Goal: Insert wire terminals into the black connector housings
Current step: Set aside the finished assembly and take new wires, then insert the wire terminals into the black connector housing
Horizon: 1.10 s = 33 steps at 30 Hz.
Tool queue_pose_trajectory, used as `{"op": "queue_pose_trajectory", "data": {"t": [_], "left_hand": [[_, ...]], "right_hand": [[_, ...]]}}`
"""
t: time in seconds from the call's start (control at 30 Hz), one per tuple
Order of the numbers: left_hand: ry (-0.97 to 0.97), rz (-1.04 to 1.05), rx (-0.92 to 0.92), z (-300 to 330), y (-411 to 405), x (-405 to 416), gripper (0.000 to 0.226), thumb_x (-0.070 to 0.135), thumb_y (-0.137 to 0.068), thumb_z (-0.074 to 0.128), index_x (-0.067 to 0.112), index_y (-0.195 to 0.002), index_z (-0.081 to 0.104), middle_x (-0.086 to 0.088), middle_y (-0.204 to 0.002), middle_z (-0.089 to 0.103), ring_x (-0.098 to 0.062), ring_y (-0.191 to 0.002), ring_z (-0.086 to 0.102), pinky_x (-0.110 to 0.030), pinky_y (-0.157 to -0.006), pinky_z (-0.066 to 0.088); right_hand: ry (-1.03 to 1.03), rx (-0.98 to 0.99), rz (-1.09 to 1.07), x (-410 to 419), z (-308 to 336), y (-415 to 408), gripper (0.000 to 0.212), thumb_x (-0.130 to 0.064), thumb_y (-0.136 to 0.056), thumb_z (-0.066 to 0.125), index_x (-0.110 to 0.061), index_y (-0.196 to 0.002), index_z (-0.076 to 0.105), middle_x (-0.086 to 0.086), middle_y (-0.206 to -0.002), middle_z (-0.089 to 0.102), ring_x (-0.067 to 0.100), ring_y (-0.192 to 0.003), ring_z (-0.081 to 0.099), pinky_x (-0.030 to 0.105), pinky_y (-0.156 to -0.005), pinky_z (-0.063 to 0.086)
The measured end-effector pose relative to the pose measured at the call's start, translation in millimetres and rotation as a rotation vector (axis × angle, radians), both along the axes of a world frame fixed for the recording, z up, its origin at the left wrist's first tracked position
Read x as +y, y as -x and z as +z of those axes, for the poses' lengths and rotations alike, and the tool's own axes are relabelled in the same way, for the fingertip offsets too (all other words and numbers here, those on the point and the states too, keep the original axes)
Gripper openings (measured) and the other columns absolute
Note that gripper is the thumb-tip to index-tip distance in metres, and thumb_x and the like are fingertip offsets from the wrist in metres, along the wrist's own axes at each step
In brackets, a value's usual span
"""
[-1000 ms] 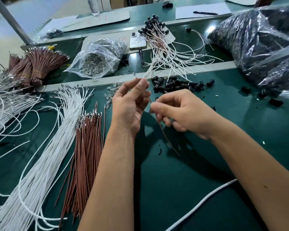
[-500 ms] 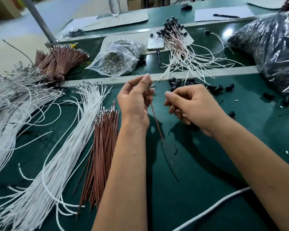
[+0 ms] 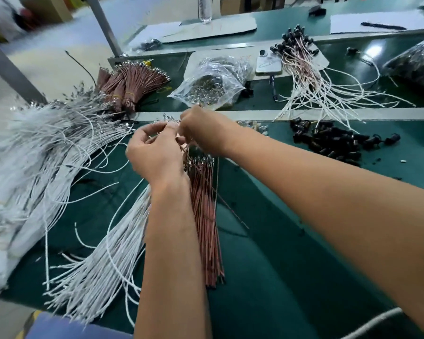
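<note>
Change: both hands have swung to ten o'clock, off the bare green table (image 3: 291,253) and over the wire ends.
Brown wires (image 3: 206,228): thin glossy strands with metal tips, fanned beside matte white wires (image 3: 96,265).
Left hand (image 3: 157,152): grip curled, pinching something small.
Right hand (image 3: 206,133): grip curled; contents blurred, cannot tell.
Black connector housings (image 3: 333,140): stubby heap at two o'clock, untouched.
Clear bag (image 3: 213,84): crinkly, at twelve o'clock.
</note>
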<state>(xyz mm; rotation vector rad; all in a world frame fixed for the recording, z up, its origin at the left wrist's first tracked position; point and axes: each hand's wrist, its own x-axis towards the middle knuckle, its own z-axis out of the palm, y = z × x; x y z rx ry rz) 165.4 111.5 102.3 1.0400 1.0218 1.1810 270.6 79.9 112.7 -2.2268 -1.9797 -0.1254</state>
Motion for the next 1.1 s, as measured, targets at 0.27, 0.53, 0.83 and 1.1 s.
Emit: {"op": "queue_pose_trajectory", "data": {"t": [0.27, 0.53, 0.83, 1.1], "left_hand": [[-0.290, -0.277, 0.584, 1, 11, 3, 0.019, 0.011, -0.070, 0.090, 0.019, -0.073, 0.072, -0.004, -0.071, 0.075, -0.020, -0.065, 0.075, -0.041, -0.075, 0.063], [-0.429, -0.448, 0.786, 55, 13, -19, 0.020, 0.014, -0.066, 0.095, 0.015, -0.067, 0.074, -0.006, -0.068, 0.073, -0.021, -0.063, 0.074, -0.032, -0.069, 0.061], [-0.425, -0.381, 0.807, 74, 17, -15, 0.016, 0.013, -0.070, 0.091, 0.017, -0.067, 0.076, 0.001, -0.066, 0.074, -0.012, -0.068, 0.074, -0.029, -0.073, 0.062], [-0.205, -0.360, 0.434, 72, 45, -1, 0.012, 0.008, -0.075, 0.087, 0.010, -0.081, 0.077, -0.001, -0.064, 0.074, -0.005, -0.051, 0.067, -0.022, -0.052, 0.055]], "right_hand": [[-0.277, 0.067, -0.043, -25, 35, -26, 0.014, -0.007, -0.097, 0.067, -0.008, -0.100, 0.080, 0.008, -0.099, 0.076, 0.021, -0.094, 0.069, 0.034, -0.092, 0.054], [-0.588, 0.218, -0.182, -63, 42, -47, 0.009, -0.006, -0.089, 0.075, -0.006, -0.097, 0.081, 0.006, -0.095, 0.078, 0.015, -0.086, 0.070, 0.028, -0.085, 0.055], [-0.457, 0.837, -0.435, -56, -2, 11, 0.017, 0.001, -0.087, 0.074, -0.005, -0.099, 0.063, 0.007, -0.092, 0.068, 0.022, -0.076, 0.071, 0.045, -0.070, 0.063], [0.100, 1.553, 0.116, -24, -12, 67, 0.016, -0.009, -0.100, 0.066, -0.006, -0.084, 0.069, 0.007, -0.080, 0.075, 0.015, -0.063, 0.069, 0.020, -0.047, 0.049]]}}
